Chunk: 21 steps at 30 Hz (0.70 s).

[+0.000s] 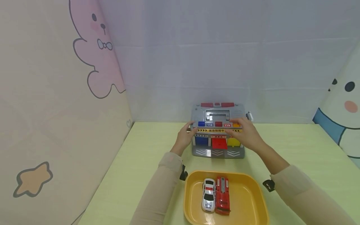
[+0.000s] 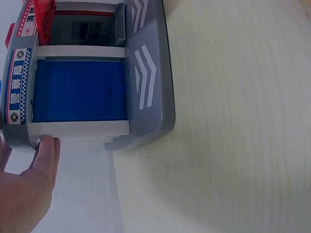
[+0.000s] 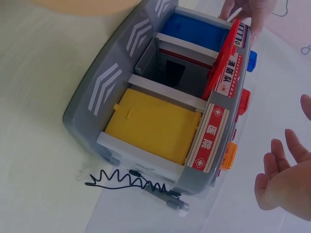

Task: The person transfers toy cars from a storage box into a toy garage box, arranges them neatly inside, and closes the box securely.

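A grey toy garage [image 1: 217, 153] stands with three bays facing front. Its blue door [image 2: 80, 92] and yellow door [image 3: 153, 124] are down, while the red door [image 3: 221, 60] is swung outward over a dark bay. My left hand [image 1: 184, 139] holds the garage's left upper corner, fingers against the side wall in the left wrist view. Over the right part of the roof hovers my right hand [image 1: 247, 134], fingers loosely spread; the right wrist view shows this right hand [image 3: 291, 182] apart from the garage and holding nothing.
A yellow tray [image 1: 247, 200] sits in front of the garage, holding a white toy police car [image 1: 208, 195] and a red toy fire truck [image 1: 222, 197] side by side. A dark coiled cord [image 3: 131, 182] hangs at the garage's right side. A pale curtain [image 1: 182, 62] closes off the back.
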Tool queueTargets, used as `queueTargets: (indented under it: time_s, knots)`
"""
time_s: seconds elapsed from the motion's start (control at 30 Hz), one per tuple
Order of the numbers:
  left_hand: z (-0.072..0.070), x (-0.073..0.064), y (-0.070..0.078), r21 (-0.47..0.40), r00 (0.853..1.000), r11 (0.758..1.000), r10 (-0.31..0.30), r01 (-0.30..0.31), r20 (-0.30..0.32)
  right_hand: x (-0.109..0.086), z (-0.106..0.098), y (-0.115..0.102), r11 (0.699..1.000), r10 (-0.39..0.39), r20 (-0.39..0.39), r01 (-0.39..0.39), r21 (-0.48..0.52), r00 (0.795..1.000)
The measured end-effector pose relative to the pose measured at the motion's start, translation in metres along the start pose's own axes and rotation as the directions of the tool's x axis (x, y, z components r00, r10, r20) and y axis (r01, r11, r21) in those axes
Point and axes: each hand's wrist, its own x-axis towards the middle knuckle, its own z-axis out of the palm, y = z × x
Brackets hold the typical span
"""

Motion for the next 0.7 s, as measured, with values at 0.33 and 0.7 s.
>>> queueTargets:
  time_s: [0.33, 0.7]
  knots:
    - [0.0, 0.001, -0.001, 0.002, 1.0, 1.0, 0.0, 0.0, -0.008, -0.015, 0.0, -0.008, 1.0, 0.01, 0.022, -0.011, 0.028, 1.0]
    - [0.001, 0.0, 0.0, 0.003, 1.0, 1.0, 0.005, -0.005, -0.004, -0.035, -0.001, -0.013, 1.0, -0.022, 0.109, 0.02, 0.019, 0.994]
